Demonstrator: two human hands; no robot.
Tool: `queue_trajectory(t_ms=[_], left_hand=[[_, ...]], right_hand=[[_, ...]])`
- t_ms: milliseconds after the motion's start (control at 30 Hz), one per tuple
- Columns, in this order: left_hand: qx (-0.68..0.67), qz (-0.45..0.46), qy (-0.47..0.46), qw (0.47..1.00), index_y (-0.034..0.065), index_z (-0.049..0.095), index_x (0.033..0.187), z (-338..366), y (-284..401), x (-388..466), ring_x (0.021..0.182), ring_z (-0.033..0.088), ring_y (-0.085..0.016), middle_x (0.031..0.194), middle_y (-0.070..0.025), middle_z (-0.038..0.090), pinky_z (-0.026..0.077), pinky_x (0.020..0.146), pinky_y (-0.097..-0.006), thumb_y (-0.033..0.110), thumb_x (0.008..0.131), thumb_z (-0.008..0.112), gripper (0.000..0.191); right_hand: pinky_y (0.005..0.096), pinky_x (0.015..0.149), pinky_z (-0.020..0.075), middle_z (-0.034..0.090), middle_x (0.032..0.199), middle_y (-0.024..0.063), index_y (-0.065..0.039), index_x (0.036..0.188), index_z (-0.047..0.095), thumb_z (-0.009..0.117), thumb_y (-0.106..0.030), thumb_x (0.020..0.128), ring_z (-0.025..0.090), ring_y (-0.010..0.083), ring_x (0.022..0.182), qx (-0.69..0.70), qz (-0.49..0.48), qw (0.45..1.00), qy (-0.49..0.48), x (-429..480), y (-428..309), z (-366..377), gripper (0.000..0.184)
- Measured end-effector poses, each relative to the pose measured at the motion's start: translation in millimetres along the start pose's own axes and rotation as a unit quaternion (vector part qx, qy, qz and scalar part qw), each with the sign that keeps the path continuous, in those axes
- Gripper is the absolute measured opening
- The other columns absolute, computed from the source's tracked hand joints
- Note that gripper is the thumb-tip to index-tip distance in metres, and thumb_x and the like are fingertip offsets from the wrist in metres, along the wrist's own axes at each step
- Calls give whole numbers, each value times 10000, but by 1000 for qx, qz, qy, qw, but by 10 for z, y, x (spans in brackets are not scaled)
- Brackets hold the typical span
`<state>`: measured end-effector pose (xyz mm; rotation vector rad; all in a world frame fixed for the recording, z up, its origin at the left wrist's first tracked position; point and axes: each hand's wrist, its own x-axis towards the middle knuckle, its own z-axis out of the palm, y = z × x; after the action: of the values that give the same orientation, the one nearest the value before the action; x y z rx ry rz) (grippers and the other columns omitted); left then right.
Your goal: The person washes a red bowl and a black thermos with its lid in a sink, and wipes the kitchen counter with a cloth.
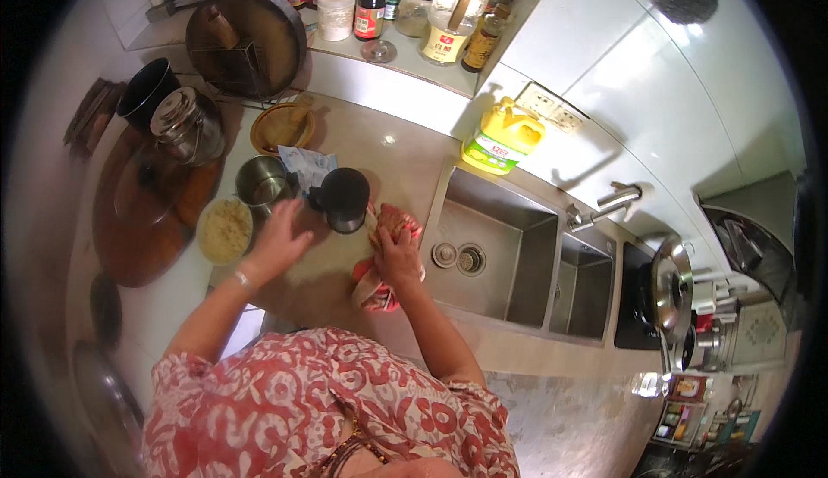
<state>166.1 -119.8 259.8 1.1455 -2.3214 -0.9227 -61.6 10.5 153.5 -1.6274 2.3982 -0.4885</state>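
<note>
My right hand (398, 261) grips a red patterned cloth (375, 290) on the counter, close to the sink's left edge. Fingers apart and holding nothing visible, my left hand (281, 239) hovers over the counter beside a stainless steel mug (262, 184). Between my hands stands a dark, round cup (345, 197) with its handle turned left. A white and blue plastic packet (309, 166) lies just behind that cup. To the left of my left hand is a round container of pale, crumbly food (224, 231).
A double stainless steel sink (488, 245) with a tap (601, 206) is to the right. Behind it stands a yellow detergent jug (503, 138). A brown bowl (283, 127) and a lidded metal pail (187, 125) stand at back left. Bottles and jars line the ledge (401, 67). A pan (669, 284) sits far right.
</note>
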Motion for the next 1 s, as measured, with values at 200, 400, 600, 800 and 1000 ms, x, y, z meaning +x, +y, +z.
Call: queue_trajectory(t_ms=[200,400,600,800,1000], left_hand=[[72,115,-4,991,13,538,1158,69,-106,606,1027,566,-353,1147,-200,564,472,874,-427,141,776,658,420],[33,102,-111,988,6,627,887,189,-312,588,908,591,-377,938,-193,624,485,804,-442,194,784,669,219],[-109,122,-174,971,-1,628,906,294,-327,296,857,606,-389,915,-215,627,477,737,-446,254,828,643,266],[-195,194,-267,924,-15,586,906,675,-292,-81,827,600,-402,871,-239,612,466,720,-456,288,872,623,307],[-219,230,-241,917,-2,541,1043,862,-132,-383,855,592,-425,915,-243,617,470,727,-456,214,888,592,271]], right_hand=[[472,796,496,485,1097,210,-193,1209,579,692,-184,725,520,405,1002,61,-45,997,-26,-1095,-228,5,498],[376,930,451,578,1180,157,-109,1270,562,581,-106,880,569,277,1064,188,95,976,-63,-1727,-440,-359,391],[307,956,441,596,1195,61,-17,1309,524,537,-122,922,561,168,1069,550,266,782,120,-1753,-542,-698,401],[289,904,462,577,1210,94,-12,1344,455,528,-158,939,560,167,1050,580,166,746,283,-1325,-1077,-1635,437],[471,987,367,420,1365,199,-101,1381,432,594,-245,867,433,364,1219,20,9,979,201,-898,-1456,-1423,558]])
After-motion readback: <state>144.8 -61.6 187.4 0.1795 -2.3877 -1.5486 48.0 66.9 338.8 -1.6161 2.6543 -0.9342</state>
